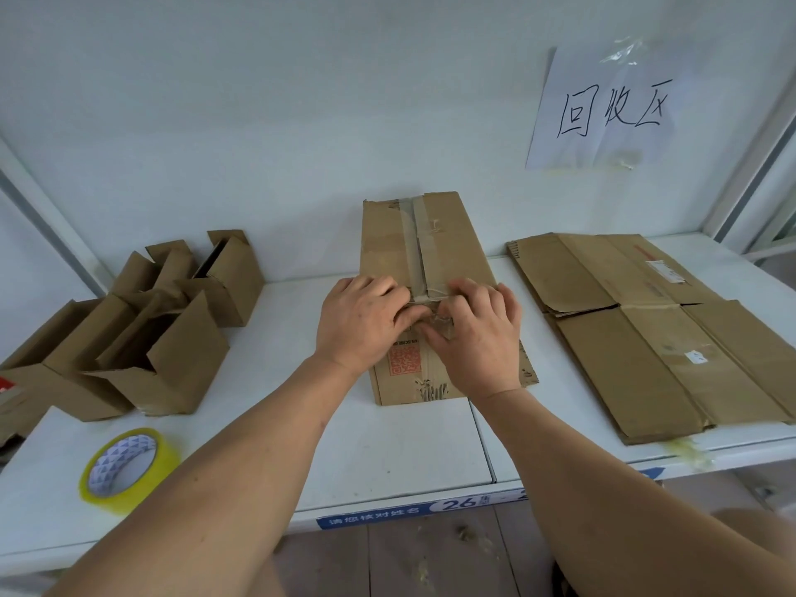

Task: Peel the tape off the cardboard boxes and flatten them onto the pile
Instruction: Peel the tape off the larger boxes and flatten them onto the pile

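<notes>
Item: taped cardboard box (430, 260) — centre of the white shelf (387, 445), long axis running straight away from the person.

Tape strip (417, 247): along the box's top seam, near end folding over the near edge.

Left hand (362, 325) and right hand (478, 333): both at that near end, fingers curled and pinching at the tape; equally near.

Pile of flattened boxes (646, 333) — right of the box. Likely pull: toward the far end.
</notes>
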`<state>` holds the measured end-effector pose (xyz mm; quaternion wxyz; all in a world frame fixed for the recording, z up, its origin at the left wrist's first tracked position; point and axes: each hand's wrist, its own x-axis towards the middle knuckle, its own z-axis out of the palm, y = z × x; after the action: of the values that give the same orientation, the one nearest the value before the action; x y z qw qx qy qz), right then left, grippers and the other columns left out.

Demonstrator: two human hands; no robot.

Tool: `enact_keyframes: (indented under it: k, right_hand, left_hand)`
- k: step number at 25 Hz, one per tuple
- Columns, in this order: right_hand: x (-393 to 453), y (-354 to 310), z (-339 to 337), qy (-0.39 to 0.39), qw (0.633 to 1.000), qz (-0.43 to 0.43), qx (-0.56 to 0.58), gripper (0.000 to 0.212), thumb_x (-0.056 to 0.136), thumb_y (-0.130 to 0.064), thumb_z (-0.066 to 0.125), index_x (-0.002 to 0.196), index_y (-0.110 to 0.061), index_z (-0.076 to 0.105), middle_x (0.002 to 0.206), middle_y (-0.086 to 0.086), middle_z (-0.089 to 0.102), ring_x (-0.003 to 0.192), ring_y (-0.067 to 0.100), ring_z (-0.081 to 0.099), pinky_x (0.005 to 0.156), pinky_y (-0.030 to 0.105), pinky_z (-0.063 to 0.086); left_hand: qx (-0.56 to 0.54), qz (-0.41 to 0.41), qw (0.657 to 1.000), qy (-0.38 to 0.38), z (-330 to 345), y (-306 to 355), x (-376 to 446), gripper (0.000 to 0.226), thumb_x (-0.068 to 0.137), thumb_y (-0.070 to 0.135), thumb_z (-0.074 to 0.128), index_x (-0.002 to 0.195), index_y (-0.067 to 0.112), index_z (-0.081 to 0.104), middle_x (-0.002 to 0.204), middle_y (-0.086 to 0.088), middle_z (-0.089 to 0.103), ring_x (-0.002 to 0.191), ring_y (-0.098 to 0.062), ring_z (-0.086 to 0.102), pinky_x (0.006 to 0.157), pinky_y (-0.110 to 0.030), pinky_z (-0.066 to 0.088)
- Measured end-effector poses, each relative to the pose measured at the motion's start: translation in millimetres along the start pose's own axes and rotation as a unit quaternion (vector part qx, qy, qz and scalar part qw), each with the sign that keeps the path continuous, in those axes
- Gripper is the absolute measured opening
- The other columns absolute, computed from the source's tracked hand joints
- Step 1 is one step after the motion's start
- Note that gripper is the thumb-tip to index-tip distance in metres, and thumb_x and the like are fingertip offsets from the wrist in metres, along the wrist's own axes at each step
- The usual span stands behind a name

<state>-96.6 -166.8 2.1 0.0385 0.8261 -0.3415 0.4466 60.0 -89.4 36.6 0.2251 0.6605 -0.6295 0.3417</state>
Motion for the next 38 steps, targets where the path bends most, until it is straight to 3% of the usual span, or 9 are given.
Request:
enact_keyframes:
  k: [8,14,18,23,25,28,34,36,38]
  right_hand:
    - [-7.4,-13.0,4.0,0.006,1.0,0.0,0.009,0.027,0.094,-0.033,0.052,0.08,-0.015,0.065,0.12,0.003,0.065,0.12,0.026,0.053,0.114,0.052,0.021]
    - [4.5,-11.0,-3.3,-0.028,0.999,-0.009,0.022,0.02,0.088,-0.027,0.051,0.073,-0.016,0.058,0.109,-0.002,0.069,0.106,0.024,0.058,0.106,0.044,0.029]
    - [44.0,2.9,-28.6,-0.199,0.975,-0.041,0.092,0.018,0.084,-0.032,0.049,0.07,-0.021,0.049,0.099,-0.006,0.07,0.089,0.022,0.059,0.082,0.034,0.043]
    - [73.6,19.9,-52.0,-0.389,0.909,-0.006,0.152,0.019,0.083,-0.048,0.068,0.091,-0.035,0.057,0.102,-0.014,0.06,0.096,0.01,0.054,0.084,0.029,0.046]
    - [73.8,26.8,-48.4,-0.379,0.919,-0.063,0.091,0.038,0.078,-0.053,0.071,0.107,-0.032,0.057,0.106,-0.012,0.058,0.099,0.011,0.051,0.088,0.032,0.044]
    - [67.8,27.5,-34.0,-0.258,0.949,-0.177,0.047,0.026,0.084,-0.043,0.061,0.101,-0.024,0.065,0.099,-0.009,0.063,0.091,0.018,0.053,0.081,0.04,0.049]
    - [65.1,15.2,-24.8,-0.263,0.938,-0.212,0.074,0.037,0.082,-0.051,0.054,0.107,-0.028,0.069,0.103,-0.013,0.064,0.092,0.015,0.051,0.084,0.029,0.045]
    - [70.3,8.6,-30.0,-0.275,0.936,-0.153,0.157,0.017,0.092,-0.041,0.059,0.098,-0.031,0.071,0.096,-0.018,0.066,0.088,0.01,0.053,0.078,0.026,0.046]
    - [80.3,-1.1,-38.3,-0.348,0.904,-0.008,0.25,0.015,0.096,-0.037,0.056,0.09,-0.035,0.069,0.089,-0.018,0.067,0.087,0.006,0.058,0.076,0.025,0.048]
  left_hand:
    - [-0.066,-0.035,0.997,-0.003,-0.5,-2.0,-3.2,0.047,0.089,0.056,0.049,0.076,0.016,0.069,0.081,0.006,0.065,0.068,-0.02,0.059,0.059,-0.028,0.043]
    - [-0.108,-0.044,0.993,-0.02,3.6,-4.6,-13.7,0.04,0.09,0.051,0.051,0.094,0.017,0.071,0.097,0.005,0.065,0.08,-0.021,0.06,0.073,-0.031,0.047]
    - [-0.125,-0.027,0.991,-0.045,4.0,-8.0,-15.2,0.035,0.095,0.044,0.052,0.123,0.026,0.062,0.105,0.003,0.06,0.092,-0.022,0.054,0.09,-0.038,0.046]
    - [-0.18,-0.071,0.962,-0.194,-9.3,-6.3,3.3,0.034,0.098,0.035,0.051,0.132,0.041,0.058,0.12,0.007,0.05,0.113,-0.017,0.038,0.102,-0.035,0.034]
    - [-0.23,-0.099,0.938,-0.24,-13.0,-18.1,11.2,0.033,0.099,0.032,0.053,0.129,0.043,0.059,0.121,0.014,0.046,0.117,-0.011,0.034,0.104,-0.027,0.029]
    - [-0.267,-0.113,0.916,-0.277,-15.0,-27.5,15.9,0.031,0.099,0.029,0.055,0.126,0.042,0.061,0.12,0.022,0.043,0.12,-0.006,0.034,0.104,-0.019,0.024]
    - [-0.297,-0.113,0.897,-0.308,-17.1,-39.3,22.9,0.025,0.095,0.027,0.06,0.118,0.036,0.067,0.116,0.025,0.052,0.116,-0.006,0.047,0.108,-0.034,0.032]
    - [-0.278,-0.098,0.896,-0.331,-21.1,-43.2,25.3,0.026,0.096,0.026,0.059,0.118,0.037,0.065,0.117,0.029,0.052,0.118,0.0,0.046,0.114,-0.038,0.021]
    - [-0.27,-0.114,0.889,-0.352,-25.4,-48.9,25.7,0.027,0.096,0.026,0.059,0.118,0.041,0.063,0.121,0.032,0.049,0.126,0.004,0.04,0.118,-0.04,0.007]
